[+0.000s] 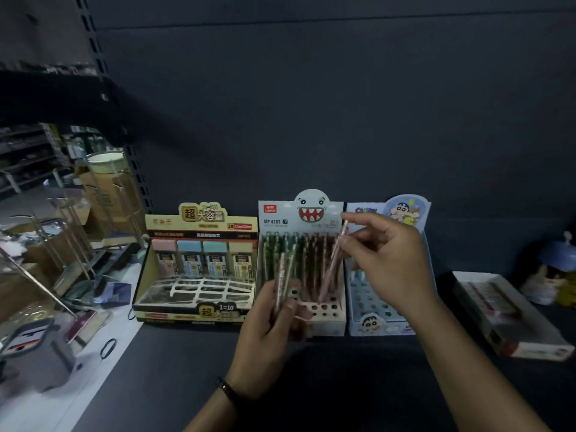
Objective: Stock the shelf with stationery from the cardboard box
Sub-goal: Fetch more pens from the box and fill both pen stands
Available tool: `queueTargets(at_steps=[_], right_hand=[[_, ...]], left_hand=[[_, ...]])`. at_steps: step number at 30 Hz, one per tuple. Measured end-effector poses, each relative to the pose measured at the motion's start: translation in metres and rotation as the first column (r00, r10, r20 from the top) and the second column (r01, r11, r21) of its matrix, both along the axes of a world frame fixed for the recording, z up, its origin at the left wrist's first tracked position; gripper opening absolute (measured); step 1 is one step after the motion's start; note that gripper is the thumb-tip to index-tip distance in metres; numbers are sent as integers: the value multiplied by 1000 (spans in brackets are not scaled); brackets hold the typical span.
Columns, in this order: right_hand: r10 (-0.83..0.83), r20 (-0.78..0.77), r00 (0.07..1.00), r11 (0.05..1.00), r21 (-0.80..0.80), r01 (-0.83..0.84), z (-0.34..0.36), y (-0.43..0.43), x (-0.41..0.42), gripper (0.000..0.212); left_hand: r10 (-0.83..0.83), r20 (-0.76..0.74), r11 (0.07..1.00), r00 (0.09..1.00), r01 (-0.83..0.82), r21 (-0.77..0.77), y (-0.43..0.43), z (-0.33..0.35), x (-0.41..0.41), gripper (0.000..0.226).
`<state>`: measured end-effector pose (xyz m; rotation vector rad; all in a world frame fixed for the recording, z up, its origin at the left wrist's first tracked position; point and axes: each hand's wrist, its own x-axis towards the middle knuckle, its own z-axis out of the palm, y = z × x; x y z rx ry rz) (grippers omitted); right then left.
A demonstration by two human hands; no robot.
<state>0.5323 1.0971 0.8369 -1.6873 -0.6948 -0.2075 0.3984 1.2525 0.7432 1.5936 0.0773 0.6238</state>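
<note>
A pen display box (324, 319) with a toothy ghost face on its header stands in the middle of the dark shelf (174, 369); several pens stand in its holes. My left hand (268, 332) grips a small bunch of pens (285, 275) just in front of that box. My right hand (386, 260) pinches a single pink pen (335, 257) by its top, its tip low over the box's holes.
A lead-refill display box (199, 316) stands to the left, a blue cartoon display box (371, 325) to the right. A flat white box (514, 319) and a small figurine (554, 269) lie far right. Wire racks and cartons crowd the floor at left.
</note>
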Motion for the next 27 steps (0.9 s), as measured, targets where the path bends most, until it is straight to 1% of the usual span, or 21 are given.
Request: queueTargets(at_steps=[2, 5, 8, 11, 13, 17, 19, 20, 22, 25, 27], right_hand=[[-67, 55, 996, 997, -21, 68, -2, -4, 5, 36], [-164, 151, 975, 983, -52, 174, -8, -7, 5, 33], [-206, 177, 962, 971, -85, 223, -14, -3, 3, 30], [-196, 201, 960, 964, -141, 226, -22, 3, 6, 32], [-187, 205, 961, 959, -176, 224, -24, 6, 7, 33], [-160, 230, 960, 943, -251, 217, -25, 8, 7, 28], [-132, 247, 960, 942, -271, 199, -27, 9, 7, 25], [-126, 254, 959, 941, -277, 197, -28, 10, 8, 23], [-123, 242, 962, 934, -300, 195, -30, 10, 8, 18], [-114, 208, 972, 924, -338, 180, -27, 7, 9, 15], [-97, 213, 972, 925, -341, 167, -23, 6, 7, 20]], left_hand=[[23, -33, 998, 999, -21, 53, 3, -7, -1, 23], [-33, -56, 997, 998, 29, -65, 3, -11, -4, 17], [-32, -64, 993, 997, 25, -112, 4, -12, -5, 25], [-82, -86, 973, 993, 61, -223, 4, -13, -4, 15], [-100, -90, 961, 991, 72, -268, 4, -12, -4, 18], [-137, -72, 965, 988, 116, -237, 3, -10, -7, 19], [-163, -70, 969, 984, 147, -198, 3, -9, -7, 12], [-178, -75, 971, 981, 163, -176, 2, -8, -6, 15], [-221, -84, 965, 972, 206, -162, 3, -7, -6, 27], [-274, -69, 941, 959, 252, -227, 2, -7, -6, 24], [-293, -58, 925, 954, 268, -269, 2, -8, -7, 24]])
